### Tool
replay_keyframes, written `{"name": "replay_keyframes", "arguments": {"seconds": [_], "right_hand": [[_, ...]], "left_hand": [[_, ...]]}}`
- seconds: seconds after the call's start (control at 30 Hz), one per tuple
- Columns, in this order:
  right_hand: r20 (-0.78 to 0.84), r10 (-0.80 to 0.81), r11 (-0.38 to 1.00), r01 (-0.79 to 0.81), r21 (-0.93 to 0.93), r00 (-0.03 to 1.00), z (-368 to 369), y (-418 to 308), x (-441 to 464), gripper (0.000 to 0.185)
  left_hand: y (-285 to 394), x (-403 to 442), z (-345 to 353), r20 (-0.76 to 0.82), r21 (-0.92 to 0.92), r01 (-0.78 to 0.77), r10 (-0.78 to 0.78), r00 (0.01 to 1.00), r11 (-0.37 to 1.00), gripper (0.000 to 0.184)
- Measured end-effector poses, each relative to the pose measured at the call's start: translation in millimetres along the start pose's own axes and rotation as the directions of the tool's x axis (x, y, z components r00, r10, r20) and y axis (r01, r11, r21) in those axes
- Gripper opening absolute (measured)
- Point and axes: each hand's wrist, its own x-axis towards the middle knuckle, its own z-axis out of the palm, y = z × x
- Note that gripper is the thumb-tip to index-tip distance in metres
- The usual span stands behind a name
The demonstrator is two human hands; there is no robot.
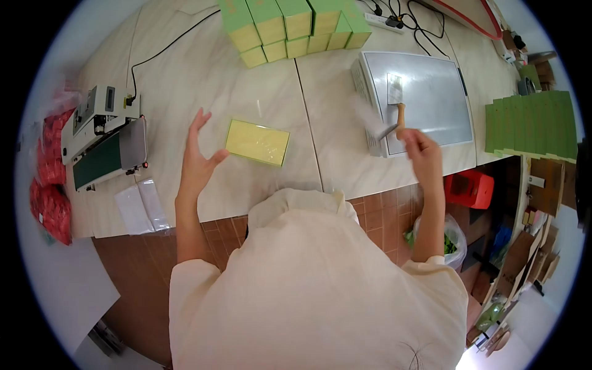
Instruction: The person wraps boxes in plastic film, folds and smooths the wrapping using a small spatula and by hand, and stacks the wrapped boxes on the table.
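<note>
A yellow box with green edges [257, 143] lies on the table before me, its shiny top suggesting clear film. Just left of it is my left hand [200, 157], open, fingers spread and the thumb close to the box's left edge. On the right, my right hand [423, 152] is raised at the near edge of a grey flat-topped machine [431, 80]. Its curled fingers close around the lower end of a wooden-handled tool [401, 117] with a narrow grey part pointing left. A whitish blur beside the tool cannot be made out.
Green-and-yellow boxes [280, 24] are stacked at the back. A sealing machine [108, 139] stands left, with clear plastic sleeves [142, 206] near it. More green boxes [530, 123] stand at the right. Black cables run across the table's back. A red bin [470, 189] sits below the right edge.
</note>
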Motion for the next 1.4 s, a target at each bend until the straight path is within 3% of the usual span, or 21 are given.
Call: {"name": "replay_keyframes", "arguments": {"seconds": [0.03, 0.1, 0.13, 0.2, 0.3, 0.37, 0.43, 0.47, 0.53, 0.57, 0.63, 0.7, 0.77, 0.8, 0.87, 0.9, 0.97, 1.03, 1.1, 1.2, 1.4], "right_hand": [[-0.083, 0.044, 0.999, -0.046, -0.018, 0.996, -9.9, 12.0, 9.6, 0.026], [-0.247, 0.172, 0.977, -0.197, -0.078, 0.953, -19.4, 71.9, 34.6, 0.037], [-0.25, 0.165, 0.978, -0.191, -0.082, 0.954, -20.9, 96.7, 41.5, 0.037], [-0.45, 0.118, 0.928, -0.26, -0.268, 0.885, -20.2, 137.9, 53.2, 0.045], [-0.489, 0.181, 0.925, -0.317, -0.209, 0.853, -15.4, 180.6, 58.1, 0.05], [-0.478, 0.247, 0.915, -0.366, -0.172, 0.843, -6.6, 195.2, 59.5, 0.043], [-0.539, 0.088, 0.879, -0.32, -0.354, 0.838, 6.3, 190.2, 53.5, 0.036], [-0.567, -0.1, 0.756, -0.308, -0.577, 0.818, 16.3, 177.9, 47.1, 0.036], [-0.489, -0.336, 0.771, -0.064, -0.634, 0.805, 33.7, 151.9, 42.4, 0.038], [-0.432, -0.282, 0.888, 0.063, -0.455, 0.857, 50.5, 125.5, 33.8, 0.04], [-0.25, -0.276, 0.958, 0.243, -0.153, 0.928, 93.6, 87.2, 15.7, 0.046], [-0.121, -0.308, 0.945, 0.318, 0.077, 0.944, 132.1, 42.4, -3.6, 0.062], [-0.082, -0.204, 0.893, 0.22, 0.392, 0.975, 157.0, 5.8, -17.7, 0.077], [-0.088, -0.201, 0.892, 0.22, 0.394, 0.976, 159.9, 4.5, -18.9, 0.077], [-0.152, -0.113, 0.887, 0.168, 0.43, 0.982, 164.8, 3.3, -18.8, 0.081], [-0.153, -0.113, 0.886, 0.169, 0.432, 0.982, 161.6, 3.9, -17.5, 0.081], [-0.208, -0.038, 0.948, 0.101, 0.302, 0.977, 148.4, 9.7, -15.7, 0.074], [-0.19, -0.089, 0.951, 0.14, 0.276, 0.978, 142.6, 9.6, -13.9, 0.072], [-0.013, -0.198, 0.965, 0.198, 0.173, 0.98, 137.1, 2.8, -14.2, 0.077], [0.108, -0.261, 0.953, 0.238, 0.188, 0.959, 146.9, -8.7, -20.7, 0.082], [0.181, -0.498, 0.852, 0.44, 0.284, 0.848, 159.3, -32.1, -21.0, 0.084]], "left_hand": [[-9.9, -3.2, 4.9, 0.081, -0.151, 0.048, -0.036, 0.996, 0.987, 0.096], [-24.9, -6.4, 21.2, 0.159, -0.169, 0.097, -0.07, 0.985, 0.981, 0.097], [-27.5, -5.0, 26.1, 0.237, -0.178, 0.145, -0.101, 0.966, 0.973, 0.099], [-21.3, 4.3, 32.1, 0.289, -0.183, 0.177, -0.119, 0.95, 0.967, 0.098], [-19.3, 15.9, 39.4, 0.336, -0.214, 0.181, -0.102, 0.936, 0.96, 0.093], [-15.0, 23.2, 44.0, 0.328, -0.24, 0.146, -0.062, 0.943, 0.96, 0.089], [-3.2, 30.6, 54.3, 0.323, -0.278, 0.162, -0.067, 0.944, 0.947, 0.086], [1.7, 33.3, 63.1, 0.322, -0.277, 0.157, -0.062, 0.945, 0.948, 0.086], [9.5, 38.3, 90.1, 0.177, -0.347, 0.126, -0.067, 0.982, 0.93, 0.083], [17.0, 39.9, 104.2, 0.181, -0.347, 0.119, -0.058, 0.982, 0.93, 0.083], [33.5, 41.2, 134.9, -0.032, -0.362, 0.119, -0.14, 0.99, 0.924, 0.084], [48.2, 37.8, 162.2, -0.063, -0.33, 0.124, -0.153, 0.986, 0.936, 0.087], [67.3, 21.0, 177.1, -0.042, -0.258, 0.057, -0.07, 0.997, 0.964, 0.086], [72.4, 12.7, 178.2, -0.038, -0.256, 0.053, -0.065, 0.997, 0.965, 0.086], [78.5, -0.9, 175.9, 0.086, -0.22, -0.21, 0.233, 0.969, 0.953, 0.079], [74.8, -4.8, 174.0, 0.086, -0.218, -0.211, 0.234, 0.968, 0.953, 0.079], [55.4, -12.3, 171.3, 0.395, -0.373, 0.08, 0.081, 0.915, 0.924, 0.065], [45.8, -9.1, 164.4, 0.376, -0.445, 0.169, 0.012, 0.927, 0.88, 0.054], [42.6, 0.7, 154.9, 0.215, -0.739, 0.392, -0.361, 0.908, 0.548, 0.057], [42.8, 7.8, 127.7, 0.189, -0.77, 0.34, -0.316, 0.93, 0.54, 0.073], [47.9, -16.9, 84.6, 0.022, -0.757, 0.197, -0.277, 0.961, 0.623, 0.073]]}}
